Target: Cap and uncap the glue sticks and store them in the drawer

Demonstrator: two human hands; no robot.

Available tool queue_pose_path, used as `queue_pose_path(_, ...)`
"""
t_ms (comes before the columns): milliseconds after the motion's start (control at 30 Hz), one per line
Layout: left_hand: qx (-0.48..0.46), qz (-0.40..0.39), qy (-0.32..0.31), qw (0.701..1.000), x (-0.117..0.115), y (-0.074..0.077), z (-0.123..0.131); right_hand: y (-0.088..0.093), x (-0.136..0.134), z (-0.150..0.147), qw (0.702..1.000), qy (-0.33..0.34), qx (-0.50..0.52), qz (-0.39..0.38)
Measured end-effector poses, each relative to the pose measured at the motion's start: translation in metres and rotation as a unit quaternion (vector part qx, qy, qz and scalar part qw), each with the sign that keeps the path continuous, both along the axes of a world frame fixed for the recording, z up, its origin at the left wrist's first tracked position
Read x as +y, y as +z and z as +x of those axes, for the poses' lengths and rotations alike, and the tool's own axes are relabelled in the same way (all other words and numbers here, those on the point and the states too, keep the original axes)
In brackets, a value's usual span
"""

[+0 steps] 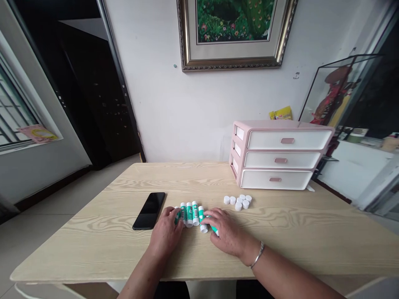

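Note:
Several green-and-white glue sticks lie side by side in a row on the table, pointing away from me. My left hand is at the row's left end, thumb and fingers closed about the leftmost glue stick, which they partly hide. At the right end, my right hand is curled over a tilted glue stick, most of it covered by the fingers. Its fingertips reach a neighbouring glue stick that sits a little nearer to me than the others. Several small white caps stand in a cluster beyond my right hand.
A black phone lies left of my left hand on the wooden table. At the back right stands a pink-and-white drawer unit, with a yellow packet behind its top. A framed picture hangs on the wall.

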State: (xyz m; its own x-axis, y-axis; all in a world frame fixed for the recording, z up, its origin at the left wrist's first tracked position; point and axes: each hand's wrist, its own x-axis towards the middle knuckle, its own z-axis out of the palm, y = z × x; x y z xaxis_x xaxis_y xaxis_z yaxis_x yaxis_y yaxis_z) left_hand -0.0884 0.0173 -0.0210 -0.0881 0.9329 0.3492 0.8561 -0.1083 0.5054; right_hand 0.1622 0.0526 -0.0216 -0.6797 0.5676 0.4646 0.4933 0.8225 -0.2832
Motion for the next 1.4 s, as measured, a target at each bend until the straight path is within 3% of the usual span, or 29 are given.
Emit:
queue_pose_path(167, -0.020, 0.005, -0.040, 0.999, 0.015, -0.009, -0.010, 0.005, -0.010, 0.007, 0.998, 0.055, -0.009, 0.009)
queue_pose_path(400, -0.056, 0.000, -0.092, 0.994, 0.029, -0.002, -0.011, 0.023, -0.028, 0.009, 0.991, 0.129, -0.034, -0.010)
queue_pose_path(600, -0.055, -0.002, -0.149, 0.987, 0.021, 0.004, -0.002, 0.020, -0.021, 0.004, 0.996, 0.077, -0.011, -0.054)
queue_pose_path(833, 0.063, -0.012, -0.168, 0.984, 0.000, 0.006, 0.008, 0.024, -0.003, -0.007, 0.988, 0.063, -0.078, -0.114)
queue_pose_path(1167, 0.004, 0.003, -0.196, 0.981, -0.003, 0.005, 0.001, 0.026, 0.007, -0.008, 0.984, 0.061, -0.087, -0.146)
queue_pose_path(1400, 0.013, 0.032, -0.200, 0.979, -0.007, 0.008, 0.004, 0.023, 0.012, -0.009, 0.986, 0.058, -0.081, -0.137)
